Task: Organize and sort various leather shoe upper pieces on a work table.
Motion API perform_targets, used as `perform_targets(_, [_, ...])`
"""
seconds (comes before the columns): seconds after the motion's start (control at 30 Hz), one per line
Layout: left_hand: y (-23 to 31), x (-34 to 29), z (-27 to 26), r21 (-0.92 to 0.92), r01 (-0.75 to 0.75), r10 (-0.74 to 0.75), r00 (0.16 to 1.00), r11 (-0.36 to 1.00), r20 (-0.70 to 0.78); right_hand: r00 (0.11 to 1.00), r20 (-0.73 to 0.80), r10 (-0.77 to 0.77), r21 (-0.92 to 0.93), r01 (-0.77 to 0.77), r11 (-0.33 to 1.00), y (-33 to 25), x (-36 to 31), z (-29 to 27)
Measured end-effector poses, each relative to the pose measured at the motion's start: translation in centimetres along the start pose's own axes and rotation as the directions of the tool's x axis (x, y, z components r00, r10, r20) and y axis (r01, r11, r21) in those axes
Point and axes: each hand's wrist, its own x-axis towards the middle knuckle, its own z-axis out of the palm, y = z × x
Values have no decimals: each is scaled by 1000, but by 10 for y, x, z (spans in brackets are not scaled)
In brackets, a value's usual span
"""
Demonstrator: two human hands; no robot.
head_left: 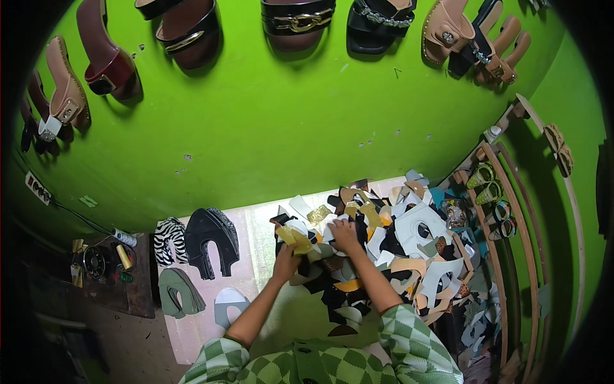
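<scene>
Just left of the scrap pile, my left hand (286, 261) is closed on yellow-gold material scraps (295, 239). To its right, my right hand (344, 234) lies over the heap with its fingers apart, touching white and black pieces. That heap of cut material scraps (419, 224) mixes white, black, tan, orange and gold. A glittery gold scrap (319, 214) rests just beyond my hands. What lies under my right palm is hidden.
On the table's left (246, 281) are stacked U-shaped pieces: zebra-striped (171, 242), black (211, 243), green-grey (180, 293) and pale grey (231, 306). A dark side table (131, 291) carries a tape roll (94, 261). Sandals (299, 24) hang above; a wooden rack (511, 256) stands right.
</scene>
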Motion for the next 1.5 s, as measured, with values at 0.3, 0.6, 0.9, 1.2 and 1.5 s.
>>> perform_targets(0.3, [45, 79, -41, -139, -93, 50, 956, 986, -288, 893, -328, 309, 464, -133, 876, 115, -3, -31])
perform_targets(0.6, [55, 76, -33, -260, -74, 123, 976, 963, 179, 909, -293, 297, 774, 43, 632, 93, -8, -110])
perform_targets(0.9, [20, 96, -17, -109, 16, -28, 994, 994, -108, 935, -56, 350, 669, -225, 708, 94, 0, -104])
perform_targets(1.2, [14, 143, 8, 268, 73, -25, 983, 961, -179, 951, -24, 309, 865, -135, 483, 101, 2, -49])
perform_targets(1.5, [49, 181, 0, -34, 44, -52, 949, 998, -311, 841, 164, 516, 902, -340, 267, 114, -30, -67])
